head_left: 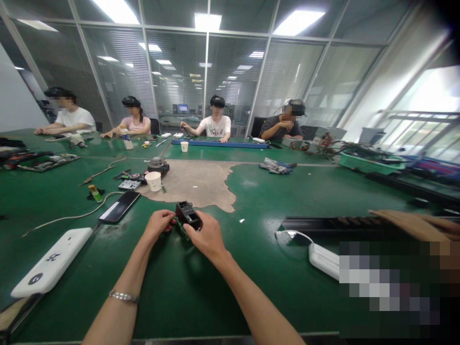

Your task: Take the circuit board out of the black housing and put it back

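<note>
A black box-shaped plastic module (189,216) with square openings is tilted above the green table, and a green circuit board (182,229) runs along its lower left side. My right hand (208,235) grips the module from the right, thumb in front and fingers behind. At its left side, my left hand (162,223) is closed, with thumb and fingertips pinched against the board's edge. Exactly what those fingertips cover is hidden. The phone (120,207) lies left of my left hand, with a cable at its lower end.
A white power bank (53,258) lies at the left. Ahead are a paper cup (153,181), electronic parts (158,165) and a bare patch of tabletop (197,184). Gloves (276,166) lie farther off. At right, another person's hand (406,223) is over a long black part (323,226).
</note>
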Motion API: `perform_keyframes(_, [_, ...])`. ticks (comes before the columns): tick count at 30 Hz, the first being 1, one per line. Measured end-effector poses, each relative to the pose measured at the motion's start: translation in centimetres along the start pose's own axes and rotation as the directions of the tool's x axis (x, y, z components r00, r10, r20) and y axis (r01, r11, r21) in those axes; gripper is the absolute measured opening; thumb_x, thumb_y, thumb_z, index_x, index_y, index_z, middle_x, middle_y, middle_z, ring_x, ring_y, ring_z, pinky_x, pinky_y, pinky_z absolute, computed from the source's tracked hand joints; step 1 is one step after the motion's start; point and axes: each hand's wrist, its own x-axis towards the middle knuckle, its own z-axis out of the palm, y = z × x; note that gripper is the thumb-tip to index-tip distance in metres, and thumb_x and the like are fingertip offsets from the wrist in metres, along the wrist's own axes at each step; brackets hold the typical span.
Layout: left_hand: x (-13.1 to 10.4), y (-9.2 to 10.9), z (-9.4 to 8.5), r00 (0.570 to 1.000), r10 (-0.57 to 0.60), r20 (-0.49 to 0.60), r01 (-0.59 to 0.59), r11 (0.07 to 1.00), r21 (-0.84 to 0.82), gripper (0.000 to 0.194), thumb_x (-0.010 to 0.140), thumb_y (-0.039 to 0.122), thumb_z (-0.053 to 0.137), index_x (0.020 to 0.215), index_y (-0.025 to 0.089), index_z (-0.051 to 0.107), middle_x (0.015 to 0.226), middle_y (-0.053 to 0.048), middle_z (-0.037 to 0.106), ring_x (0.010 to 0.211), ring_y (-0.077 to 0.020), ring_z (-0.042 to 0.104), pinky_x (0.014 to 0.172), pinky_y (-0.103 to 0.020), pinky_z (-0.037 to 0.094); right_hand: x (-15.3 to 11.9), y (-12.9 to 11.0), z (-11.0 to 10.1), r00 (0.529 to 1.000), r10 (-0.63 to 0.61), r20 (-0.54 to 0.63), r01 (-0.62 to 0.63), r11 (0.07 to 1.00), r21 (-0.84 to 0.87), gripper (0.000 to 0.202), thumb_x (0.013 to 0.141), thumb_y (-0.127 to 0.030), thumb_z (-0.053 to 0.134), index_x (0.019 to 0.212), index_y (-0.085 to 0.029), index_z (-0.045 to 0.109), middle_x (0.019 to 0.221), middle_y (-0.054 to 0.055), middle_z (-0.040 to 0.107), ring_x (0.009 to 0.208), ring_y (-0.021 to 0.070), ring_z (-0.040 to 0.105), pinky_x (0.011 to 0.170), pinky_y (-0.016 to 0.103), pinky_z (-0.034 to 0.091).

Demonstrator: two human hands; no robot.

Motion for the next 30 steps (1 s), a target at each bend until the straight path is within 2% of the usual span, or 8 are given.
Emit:
perform_keyframes(7, [-0.1,0.0,-0.1,1.0,-0.011,-0.012,0.011,1.0,-0.004,0.028,0.074,0.023,0.054,0.097,0.014,0.068,0.076,-0.004,0.068,0.05,-0.0075,0.056,0.049,-0.017,0.044,-0.7,-0.3,0.6,0.998,-0.023,0.064,0.029,0.996,-0.082,0.037,0.079,-0.037,0.066,0.11,-0.018,0.059,0.099,0.01,0.065,0.095,0.0253,0.058,0.085,0.036,0.045])
perform_keyframes(13, [0.1,0.1,-0.2,0.998,-0.01,-0.067,0.012,0.999,0.032,0.035,0.072,0.021,0.055,0.103,0.014,0.067,0.067,-0.002,0.064,0.047,-0.0085,0.053,0.043,-0.018,0.039,-1.1,0.1,0.9,0.996,0.024,0.081,-0.011,0.988,-0.155,0.048,0.076,-0.052,0.066,0.109,-0.017,0.059,0.1,0.012,0.064,0.095,0.0278,0.058,0.085,0.039,0.046])
perform_keyframes(22, [-0.1,0.1,-0.2,0.999,0.011,-0.043,-0.009,0.999,0.041,0.028,0.073,0.026,0.057,0.096,0.013,0.068,0.07,-0.003,0.064,0.047,-0.0083,0.052,0.043,-0.018,0.039,-1.4,0.6,1.1,0.987,0.076,0.139,-0.057,0.989,-0.139,0.03,0.076,-0.043,0.069,0.092,-0.019,0.063,0.09,0.009,0.065,0.087,0.0251,0.061,0.08,0.036,0.047])
perform_keyframes(27, [0.2,-0.1,-0.2,0.999,0.004,-0.054,-0.003,1.0,0.01,0.029,0.075,0.035,0.058,0.091,0.013,0.067,0.071,-0.003,0.064,0.047,-0.0083,0.052,0.044,-0.02,0.04,-1.2,0.2,0.9,0.997,0.041,0.068,-0.038,0.999,-0.039,0.019,0.079,-0.035,0.064,0.09,-0.019,0.063,0.087,0.007,0.065,0.083,0.0225,0.061,0.076,0.032,0.047])
perform_keyframes(30, [0.2,0.1,-0.2,0.999,0.012,-0.052,-0.012,1.0,0.002,0.031,0.075,0.04,0.06,0.09,0.014,0.067,0.072,-0.003,0.064,0.047,-0.0076,0.051,0.043,-0.019,0.038,-0.5,0.0,0.2,1.0,0.017,0.003,-0.017,0.999,0.046,0.019,0.08,-0.032,0.062,0.094,-0.019,0.064,0.087,0.005,0.066,0.081,0.0207,0.06,0.073,0.03,0.047])
